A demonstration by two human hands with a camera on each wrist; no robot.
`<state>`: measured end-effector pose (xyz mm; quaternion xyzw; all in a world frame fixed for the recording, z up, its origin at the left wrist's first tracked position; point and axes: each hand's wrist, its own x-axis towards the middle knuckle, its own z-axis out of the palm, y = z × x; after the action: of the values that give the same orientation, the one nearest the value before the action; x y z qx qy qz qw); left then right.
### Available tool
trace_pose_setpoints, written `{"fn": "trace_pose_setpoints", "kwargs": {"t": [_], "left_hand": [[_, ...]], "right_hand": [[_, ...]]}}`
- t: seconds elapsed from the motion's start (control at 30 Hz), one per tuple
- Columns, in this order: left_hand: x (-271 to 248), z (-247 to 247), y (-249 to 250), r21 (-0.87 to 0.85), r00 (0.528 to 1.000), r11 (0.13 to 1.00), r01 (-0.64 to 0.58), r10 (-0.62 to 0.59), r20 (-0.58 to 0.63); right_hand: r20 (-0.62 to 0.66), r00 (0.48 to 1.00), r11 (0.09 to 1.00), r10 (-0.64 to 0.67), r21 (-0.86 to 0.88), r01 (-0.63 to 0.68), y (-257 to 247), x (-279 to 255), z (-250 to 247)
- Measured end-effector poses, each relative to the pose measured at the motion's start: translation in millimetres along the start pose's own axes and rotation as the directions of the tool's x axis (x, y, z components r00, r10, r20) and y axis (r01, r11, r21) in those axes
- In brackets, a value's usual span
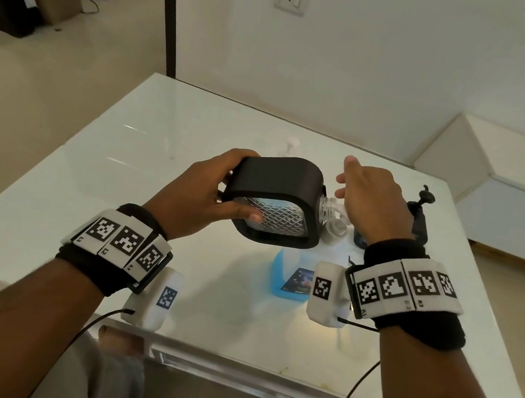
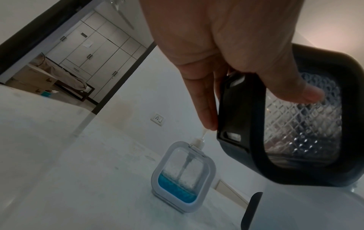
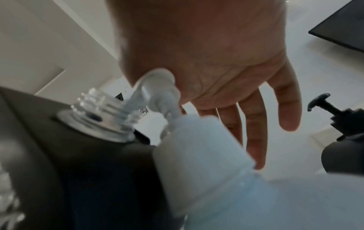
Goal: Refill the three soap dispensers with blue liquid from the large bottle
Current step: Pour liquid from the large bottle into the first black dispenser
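Observation:
My left hand (image 1: 207,189) grips a black-framed soap dispenser (image 1: 275,197) with patterned clear glass, tipped on its side above the table. Its open threaded neck (image 3: 100,112) points right, at the spout of the white pump head (image 3: 157,77) on the large bottle of blue liquid (image 1: 284,268). My right hand (image 1: 369,196) is open with straight fingers, its palm on that pump head. A white-framed dispenser (image 2: 183,175) stands behind with a little blue liquid at its bottom. A second black dispenser (image 1: 419,221) with its pump on stands at the right.
All of this sits on a white glass-topped table (image 1: 158,146) close to a white wall. A low white cabinet (image 1: 513,206) stands to the right. A dark door frame (image 1: 173,10) rises behind the table's far left corner.

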<state>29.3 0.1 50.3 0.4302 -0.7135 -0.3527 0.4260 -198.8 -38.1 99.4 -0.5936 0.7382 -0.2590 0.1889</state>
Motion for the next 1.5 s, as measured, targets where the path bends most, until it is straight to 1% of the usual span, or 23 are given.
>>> {"fn": "trace_pose_setpoints", "kwargs": {"t": [0.1, 0.13, 0.2, 0.3, 0.43, 0.5, 0.7, 0.8, 0.93, 1.03, 1.13, 1.27, 1.5], "left_hand": [[0.1, 0.3, -0.5, 0.010, 1.000, 1.000, -0.007, 0.007, 0.001], [0.0, 0.3, -0.2, 0.013, 1.000, 1.000, -0.010, 0.010, 0.002], [-0.7, 0.5, -0.2, 0.016, 1.000, 1.000, -0.017, 0.017, -0.001], [-2.4, 0.8, -0.5, 0.030, 1.000, 0.999, -0.028, 0.028, -0.012], [-2.7, 2.7, -1.2, 0.044, 0.999, 0.999, -0.029, 0.030, -0.032], [-1.8, 2.1, -0.7, 0.048, 0.998, 0.998, -0.037, 0.039, -0.039], [-2.0, 0.7, -0.8, 0.045, 0.999, 0.998, -0.034, 0.035, -0.026], [-2.2, 1.5, -2.0, 0.045, 0.999, 0.999, -0.027, 0.028, -0.019], [-2.5, 2.1, -3.1, 0.043, 0.999, 0.999, -0.030, 0.031, -0.029], [-2.7, 2.5, -3.6, 0.055, 0.998, 0.997, -0.045, 0.047, -0.047], [-2.1, 1.8, -3.7, 0.063, 0.996, 0.996, -0.056, 0.060, -0.066], [-1.9, 0.6, -3.3, 0.073, 0.995, 0.995, -0.070, 0.074, -0.065], [-2.6, 1.2, -4.8, 0.078, 0.995, 0.994, -0.075, 0.079, -0.055]], "right_hand": [[-0.172, 0.982, 0.979, -0.072, -0.202, 0.036, -3.9, -5.6, -2.4], [-0.209, 0.971, 0.966, -0.112, -0.254, 0.057, -5.4, -7.4, -3.1], [-0.235, 0.958, 0.953, -0.166, -0.289, 0.095, -6.8, -9.5, -2.6], [-0.207, 0.963, 0.954, -0.172, -0.277, 0.111, -5.9, -10.1, 2.5], [-0.076, 0.991, 0.978, -0.112, -0.186, 0.096, -1.1, -6.5, 8.7], [-0.040, 0.996, 0.987, -0.082, -0.140, 0.076, 2.5, -5.0, 9.5], [-0.070, 0.996, 0.999, -0.049, -0.020, 0.048, 1.1, -4.0, 3.2], [-0.099, 0.994, 0.999, -0.051, 0.000, 0.051, -4.5, -1.8, 1.3], [-0.070, 0.997, 0.999, -0.023, -0.044, 0.020, -5.1, -2.7, 9.4], [-0.004, 1.000, 1.000, 0.008, -0.001, -0.008, -3.2, -3.3, 12.5], [0.051, 0.999, 0.999, 0.009, 0.050, -0.012, -2.4, -6.3, 12.7], [0.039, 0.999, 0.994, 0.018, 0.112, -0.022, -3.3, -9.1, 11.9], [0.041, 0.999, 0.987, 0.015, 0.156, -0.021, -8.6, -7.2, 5.4]]}}
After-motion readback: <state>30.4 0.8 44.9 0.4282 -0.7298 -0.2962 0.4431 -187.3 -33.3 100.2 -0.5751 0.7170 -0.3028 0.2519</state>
